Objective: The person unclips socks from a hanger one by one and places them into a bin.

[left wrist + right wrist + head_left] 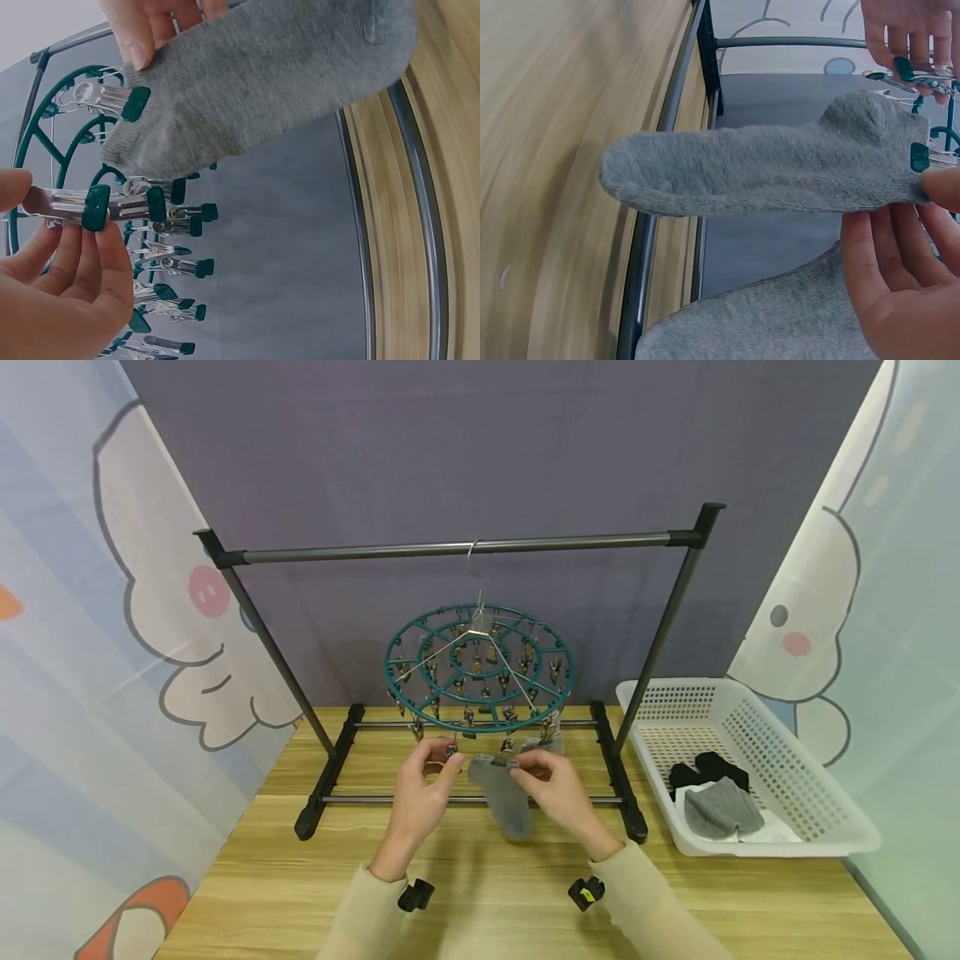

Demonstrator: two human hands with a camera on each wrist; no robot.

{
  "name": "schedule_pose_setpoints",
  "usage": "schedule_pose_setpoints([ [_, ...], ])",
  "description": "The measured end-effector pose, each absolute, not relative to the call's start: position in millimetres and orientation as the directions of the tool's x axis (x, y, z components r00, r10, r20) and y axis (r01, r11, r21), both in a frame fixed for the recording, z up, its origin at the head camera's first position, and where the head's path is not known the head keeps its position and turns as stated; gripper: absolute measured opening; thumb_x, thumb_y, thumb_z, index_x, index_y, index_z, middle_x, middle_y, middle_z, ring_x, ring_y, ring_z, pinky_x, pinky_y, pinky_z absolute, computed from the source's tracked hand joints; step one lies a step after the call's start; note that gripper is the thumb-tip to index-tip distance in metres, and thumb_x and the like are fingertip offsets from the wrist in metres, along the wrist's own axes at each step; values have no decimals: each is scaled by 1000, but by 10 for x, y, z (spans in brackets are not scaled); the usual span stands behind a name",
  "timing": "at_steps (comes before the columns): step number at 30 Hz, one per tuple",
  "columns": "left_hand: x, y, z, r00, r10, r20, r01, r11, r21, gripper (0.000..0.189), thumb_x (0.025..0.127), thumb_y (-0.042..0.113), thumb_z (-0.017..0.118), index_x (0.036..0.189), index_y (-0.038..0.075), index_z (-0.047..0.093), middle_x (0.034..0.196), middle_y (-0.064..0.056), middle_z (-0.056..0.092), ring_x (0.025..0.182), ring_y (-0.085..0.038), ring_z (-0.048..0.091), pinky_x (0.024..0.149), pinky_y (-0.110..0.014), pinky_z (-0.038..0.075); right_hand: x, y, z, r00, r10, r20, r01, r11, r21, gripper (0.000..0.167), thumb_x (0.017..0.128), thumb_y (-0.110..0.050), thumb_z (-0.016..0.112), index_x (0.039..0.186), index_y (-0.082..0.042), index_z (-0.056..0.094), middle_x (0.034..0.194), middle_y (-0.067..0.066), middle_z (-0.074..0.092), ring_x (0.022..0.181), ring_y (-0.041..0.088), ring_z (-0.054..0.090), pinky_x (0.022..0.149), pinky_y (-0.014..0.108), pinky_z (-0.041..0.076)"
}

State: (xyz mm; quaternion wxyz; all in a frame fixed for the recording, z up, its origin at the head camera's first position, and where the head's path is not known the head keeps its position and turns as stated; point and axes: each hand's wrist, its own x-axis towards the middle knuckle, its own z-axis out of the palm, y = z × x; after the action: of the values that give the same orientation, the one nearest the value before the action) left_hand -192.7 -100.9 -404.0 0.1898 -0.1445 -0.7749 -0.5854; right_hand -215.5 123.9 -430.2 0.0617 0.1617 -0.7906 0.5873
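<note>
In the head view, a person's left hand [422, 789] is pinching a small metal clip [452, 750], and the right hand [558, 789] is pinching the cuff of a gray sock [508, 802]. The sock is hanging toe down from the near edge of a round teal hanger [480, 728], which is hooking over a dark metal rail [360, 553]. Another sock [553, 742], also gray, is hanging just behind the right hand. At the right, a white basket [795, 846] is holding black, gray and white fabric pieces [723, 810]. A black wrist device [587, 893] is showing a yellow patch too small to read. In the left wrist view, the gray sock is lying sideways across the top, its knit showing a fine heathered gray and a smooth rounded toe; a green-tipped clip [120, 101] is gripping its cuff. The left thumb and fingers are closing on the metal clip, near the sock. In the right wrist view, the sock's lightly wrinkled fabric is stretching toward the left, its heel bulging upward, while the right thumb is pressing the cuff against the fingers beside the green-tipped clip.
</note>
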Motion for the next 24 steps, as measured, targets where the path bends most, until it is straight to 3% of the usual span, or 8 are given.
schedule_pose_setpoints([
  [16,-1950,-1014,-4013,-859,-20,512,481,313,819,32,102,19,65,131,5,63,110,-10,63,101,-23,60,89,-40,53,-2058,1215,-4180,-945,-220,242,-288,208,-935,19,97,-10,70,111,2,72,107,13,71,94,22,67,82,30,56],
  [20,-1925,-1012,-3996,-821,-42,569,520,355,777,32,101,15,65,131,4,62,113,-12,62,101,-25,59,87,-42,52,-2039,1215,-4157,-945,-227,236,-283,200,-938,18,97,-10,70,111,2,72,107,13,71,94,22,67,81,30,56],
  [24,-1892,-1000,-3980,-745,-71,663,580,423,696,29,99,8,67,127,0,64,111,-14,62,99,-26,58,85,-41,52,-2021,1215,-4143,-941,-238,241,-290,193,-938,18,97,-9,69,110,3,72,106,14,71,93,20,68,81,31,56],
])
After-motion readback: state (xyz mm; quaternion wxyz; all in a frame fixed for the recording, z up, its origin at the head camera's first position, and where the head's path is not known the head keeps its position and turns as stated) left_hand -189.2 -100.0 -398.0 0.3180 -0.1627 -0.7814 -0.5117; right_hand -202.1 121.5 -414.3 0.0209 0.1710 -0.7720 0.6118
